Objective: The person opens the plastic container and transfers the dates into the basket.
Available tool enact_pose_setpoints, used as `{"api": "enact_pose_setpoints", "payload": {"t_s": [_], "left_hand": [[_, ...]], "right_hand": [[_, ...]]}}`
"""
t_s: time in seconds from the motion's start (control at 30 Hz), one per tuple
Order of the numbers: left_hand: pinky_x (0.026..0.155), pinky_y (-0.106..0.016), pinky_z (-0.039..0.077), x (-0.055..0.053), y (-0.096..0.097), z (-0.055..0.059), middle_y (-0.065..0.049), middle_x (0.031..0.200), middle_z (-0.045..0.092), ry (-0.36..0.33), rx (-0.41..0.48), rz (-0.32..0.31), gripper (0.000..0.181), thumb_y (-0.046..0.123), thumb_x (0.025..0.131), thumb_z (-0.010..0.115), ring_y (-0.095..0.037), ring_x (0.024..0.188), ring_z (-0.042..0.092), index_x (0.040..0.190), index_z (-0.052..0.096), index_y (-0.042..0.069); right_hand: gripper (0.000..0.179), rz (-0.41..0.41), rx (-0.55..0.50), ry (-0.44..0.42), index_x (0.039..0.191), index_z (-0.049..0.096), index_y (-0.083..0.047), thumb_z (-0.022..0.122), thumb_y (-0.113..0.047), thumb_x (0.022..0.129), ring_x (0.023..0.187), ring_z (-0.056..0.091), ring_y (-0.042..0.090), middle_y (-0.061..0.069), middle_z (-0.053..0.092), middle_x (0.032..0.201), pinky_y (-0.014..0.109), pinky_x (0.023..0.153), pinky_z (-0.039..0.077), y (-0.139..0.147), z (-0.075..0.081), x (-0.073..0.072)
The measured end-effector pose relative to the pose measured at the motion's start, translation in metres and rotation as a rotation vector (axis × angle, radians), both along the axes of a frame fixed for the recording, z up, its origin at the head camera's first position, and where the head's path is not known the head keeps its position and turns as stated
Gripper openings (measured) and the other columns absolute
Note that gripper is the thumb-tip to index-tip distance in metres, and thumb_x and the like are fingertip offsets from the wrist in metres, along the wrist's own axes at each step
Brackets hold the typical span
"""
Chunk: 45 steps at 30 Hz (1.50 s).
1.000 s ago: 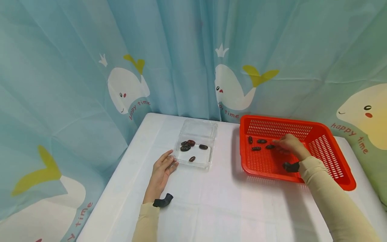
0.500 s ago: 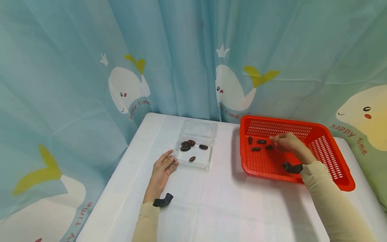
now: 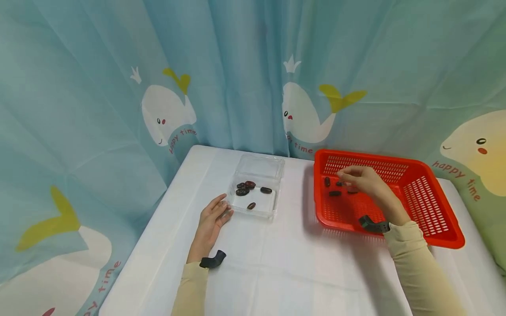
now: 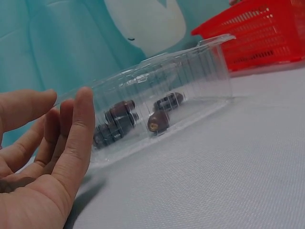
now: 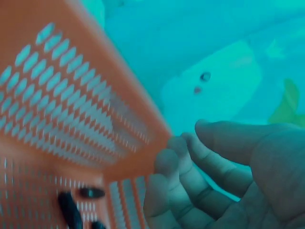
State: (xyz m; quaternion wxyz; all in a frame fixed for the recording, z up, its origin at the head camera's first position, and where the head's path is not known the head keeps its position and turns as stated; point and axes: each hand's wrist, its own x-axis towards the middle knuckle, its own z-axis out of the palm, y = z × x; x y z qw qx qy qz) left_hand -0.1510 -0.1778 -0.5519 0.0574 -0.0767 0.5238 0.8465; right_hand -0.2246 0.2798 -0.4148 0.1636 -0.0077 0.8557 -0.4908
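Note:
My left hand (image 3: 211, 223) lies at the near left corner of an open clear plastic box (image 3: 274, 199), fingers fairly straight and fingertips right at its wall. Inside that box are several dark brown dates (image 3: 266, 190), a few of them clustered at the left. My right hand (image 3: 365, 182) hovers over a red plastic basket (image 3: 322, 215), thumb and index tips close together, the other fingers curled in the right wrist view (image 5: 190, 176). I cannot tell whether it holds a date; none shows between the fingertips. Below it, several dates (image 3: 334, 193) lie on the basket floor, some partly hidden by the hand.
A white-covered table (image 3: 292, 263) carries both containers, the box left of the basket with white cloth between them. The box's clear lid (image 3: 261, 166) is folded back toward the curtain (image 3: 237, 87) behind the table. The basket's high slotted walls surround its dates.
My right hand has risen and shifted left within the basket area, moving away from the date near its fingertips and partly covering another. The left hand and the box keep their places.

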Motion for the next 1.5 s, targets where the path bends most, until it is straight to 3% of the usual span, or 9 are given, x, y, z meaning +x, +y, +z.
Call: {"api": "enact_pose_setpoints", "payload": {"t_s": [0.17,0.43,0.63,0.83,0.93,1.17,1.5], "left_hand": [[0.098,-0.024,0.061,0.0,-0.001,0.001,0.001,0.108,0.061,-0.01,-0.005,0.001,0.047,0.009,0.108,0.056,-0.01,0.103,0.064,0.153,0.044,0.004],[0.095,-0.023,0.062,-0.002,0.0,0.002,0.001,0.107,0.061,-0.014,-0.003,0.008,0.047,0.009,0.107,0.057,-0.009,0.102,0.064,0.152,0.046,0.003],[0.094,-0.022,0.062,-0.004,0.002,0.002,0.002,0.106,0.062,-0.012,-0.007,0.005,0.047,0.008,0.107,0.057,-0.01,0.101,0.065,0.152,0.046,0.004],[0.095,-0.023,0.062,-0.002,0.001,0.001,0.0,0.107,0.061,-0.021,0.006,0.005,0.046,0.008,0.107,0.057,-0.01,0.103,0.064,0.152,0.047,0.004],[0.096,-0.023,0.061,-0.001,0.0,0.001,0.0,0.108,0.061,-0.017,0.001,-0.002,0.047,0.009,0.107,0.057,-0.01,0.104,0.063,0.152,0.045,0.004],[0.096,-0.023,0.061,-0.001,0.0,0.001,0.001,0.107,0.061,-0.018,0.005,0.005,0.047,0.009,0.107,0.057,-0.01,0.103,0.063,0.152,0.046,0.004],[0.094,-0.023,0.062,-0.004,0.001,0.001,0.001,0.105,0.063,-0.034,0.009,0.013,0.045,0.006,0.107,0.055,-0.01,0.1,0.065,0.151,0.047,0.004]], "right_hand": [[0.039,0.034,-0.058,0.083,0.13,0.063,-0.003,0.067,-0.031,0.103,0.079,0.064,0.007,-0.013,0.07,0.089,0.024,0.069,0.057,-0.024,0.005,0.008],[0.027,0.145,-0.058,0.222,0.124,0.066,-0.005,0.069,-0.022,0.102,0.096,0.068,0.021,0.013,0.069,0.113,0.024,0.08,0.062,-0.059,0.004,0.012],[0.02,0.241,-0.081,0.329,0.121,0.067,-0.005,0.067,-0.01,0.101,0.107,0.065,0.024,0.013,0.067,0.119,0.015,0.087,0.058,-0.084,-0.003,0.011],[0.023,0.31,-0.112,0.356,0.123,0.066,0.0,0.067,-0.005,0.1,0.109,0.067,0.027,0.014,0.068,0.118,0.015,0.089,0.059,-0.109,-0.011,0.013],[0.023,0.33,-0.116,0.375,0.122,0.067,-0.001,0.066,-0.003,0.099,0.111,0.068,0.029,0.013,0.069,0.117,0.019,0.091,0.06,-0.121,-0.013,0.015],[0.024,0.433,-0.131,0.435,0.122,0.065,0.001,0.065,0.002,0.099,0.113,0.067,0.036,0.015,0.069,0.119,0.048,0.103,0.06,-0.15,-0.025,0.018],[0.027,0.484,-0.125,0.446,0.123,0.064,0.003,0.066,0.004,0.097,0.115,0.067,0.041,0.02,0.069,0.123,0.054,0.104,0.058,-0.182,-0.044,0.014]]}}
